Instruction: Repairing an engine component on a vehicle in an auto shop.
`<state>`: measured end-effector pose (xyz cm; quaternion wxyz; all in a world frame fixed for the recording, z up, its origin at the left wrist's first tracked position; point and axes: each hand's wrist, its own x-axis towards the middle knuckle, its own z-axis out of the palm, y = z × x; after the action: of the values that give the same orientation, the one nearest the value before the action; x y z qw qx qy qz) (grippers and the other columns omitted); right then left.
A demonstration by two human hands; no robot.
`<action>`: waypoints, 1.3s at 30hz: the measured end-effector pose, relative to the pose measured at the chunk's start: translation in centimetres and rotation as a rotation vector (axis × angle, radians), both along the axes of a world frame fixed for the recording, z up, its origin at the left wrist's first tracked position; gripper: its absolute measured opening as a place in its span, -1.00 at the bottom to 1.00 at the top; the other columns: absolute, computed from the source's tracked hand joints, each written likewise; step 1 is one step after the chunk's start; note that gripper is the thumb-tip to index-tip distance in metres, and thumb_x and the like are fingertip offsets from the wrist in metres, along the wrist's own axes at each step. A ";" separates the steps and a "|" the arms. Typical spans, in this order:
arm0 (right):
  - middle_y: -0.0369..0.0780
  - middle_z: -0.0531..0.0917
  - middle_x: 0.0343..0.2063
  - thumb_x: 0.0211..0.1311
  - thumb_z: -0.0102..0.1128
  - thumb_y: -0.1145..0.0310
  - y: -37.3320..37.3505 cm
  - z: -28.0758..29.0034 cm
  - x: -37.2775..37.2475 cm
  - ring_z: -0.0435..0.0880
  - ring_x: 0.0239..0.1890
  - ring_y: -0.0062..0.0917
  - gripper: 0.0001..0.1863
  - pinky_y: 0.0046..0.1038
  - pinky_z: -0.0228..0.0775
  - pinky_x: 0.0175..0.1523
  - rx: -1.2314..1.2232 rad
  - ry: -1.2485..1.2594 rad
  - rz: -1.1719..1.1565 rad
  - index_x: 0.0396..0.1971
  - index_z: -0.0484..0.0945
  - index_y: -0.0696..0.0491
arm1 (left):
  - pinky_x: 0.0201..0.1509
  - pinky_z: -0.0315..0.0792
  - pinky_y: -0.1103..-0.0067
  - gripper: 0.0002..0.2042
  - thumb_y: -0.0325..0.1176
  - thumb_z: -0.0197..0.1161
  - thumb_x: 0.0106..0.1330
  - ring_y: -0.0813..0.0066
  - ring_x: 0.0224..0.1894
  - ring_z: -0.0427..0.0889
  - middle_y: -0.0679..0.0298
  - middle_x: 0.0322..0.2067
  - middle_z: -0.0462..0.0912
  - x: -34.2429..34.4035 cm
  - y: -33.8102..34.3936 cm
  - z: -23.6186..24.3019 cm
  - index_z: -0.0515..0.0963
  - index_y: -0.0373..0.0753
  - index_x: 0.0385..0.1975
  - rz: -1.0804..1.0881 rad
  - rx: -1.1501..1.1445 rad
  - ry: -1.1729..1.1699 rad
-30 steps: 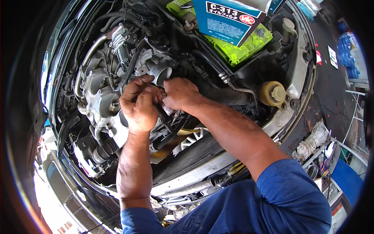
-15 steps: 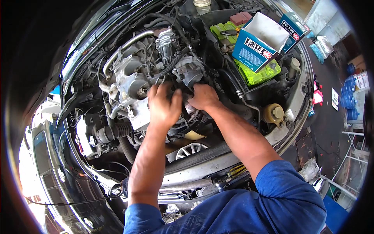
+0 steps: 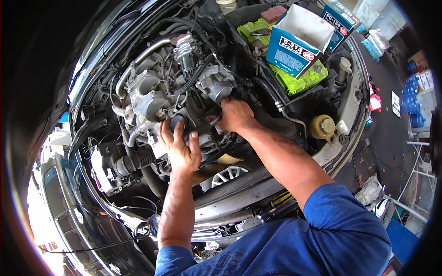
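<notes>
I look down into the open engine bay (image 3: 138, 92) of a dark car; it fills most of my view, its metal intake parts (image 3: 147, 99) at the left, a yellowish fluid reservoir (image 3: 322, 127) at the right edge; on the far right a green battery cover (image 3: 301, 83) carries an open blue and white carton (image 3: 294, 46), a second, smaller carton (image 3: 338, 20) beyond it; a black ribbed hose (image 3: 133, 162) lies near left. My left hand (image 3: 180, 149) lies flat, fingers spread, on a round dark-mouthed fitting (image 3: 177, 122) at the middle of the engine, pressing rather than gripping; my right hand (image 3: 235, 115) is curled just below the grey throttle body (image 3: 216, 85), and I cannot tell what it clasps, if anything. I judge the work mid-way; the fitting sits among its hoses, nothing lifted clear. Against half a second ago, my hands have parted; the left has dropped lower, the right has shifted right; the view has swung so the cartons sit higher.
</notes>
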<state>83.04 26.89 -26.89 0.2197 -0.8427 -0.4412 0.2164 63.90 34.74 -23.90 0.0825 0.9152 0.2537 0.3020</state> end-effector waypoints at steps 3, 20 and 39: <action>0.01 0.64 -0.09 0.16 0.19 -0.02 0.3 0.6 0.4 0.61 0.02 -0.15 -0.48 -0.21 0.43 0.14 -0.080 0.172 -0.077 -0.08 0.58 0.12 | 0.21 0.29 0.23 -0.64 -0.26 0.20 0.30 -0.10 0.09 0.42 -0.14 0.04 0.43 4.9 0.6 3.5 0.50 -0.36 0.00 -0.220 -0.159 -0.097; -0.07 0.70 -0.18 0.13 0.18 0.13 0.4 -1.0 1.4 0.67 -0.04 -0.24 -0.65 -0.29 0.50 0.09 -0.032 0.328 -0.083 -0.19 0.68 0.02 | -0.34 0.39 0.66 -0.69 -0.57 -0.03 0.22 0.61 -0.53 0.46 0.25 -0.57 0.54 12.2 1.4 3.2 0.48 -0.56 -0.07 -0.556 -1.280 -0.195; -0.09 0.71 -0.19 0.19 0.17 0.07 0.0 -0.7 2.0 0.68 -0.05 -0.27 -0.65 -0.31 0.53 0.05 -0.022 0.437 -0.077 -0.18 0.68 -0.01 | -0.39 0.42 0.61 -0.75 -0.60 -0.08 0.21 0.55 -0.58 0.46 0.24 -0.62 0.48 14.0 0.8 4.1 0.47 -0.55 -0.18 -0.444 -1.236 -0.113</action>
<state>85.06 26.90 -27.62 0.3089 -0.7944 -0.3482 0.3902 77.87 35.53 -19.85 0.6664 0.7126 0.1810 0.1240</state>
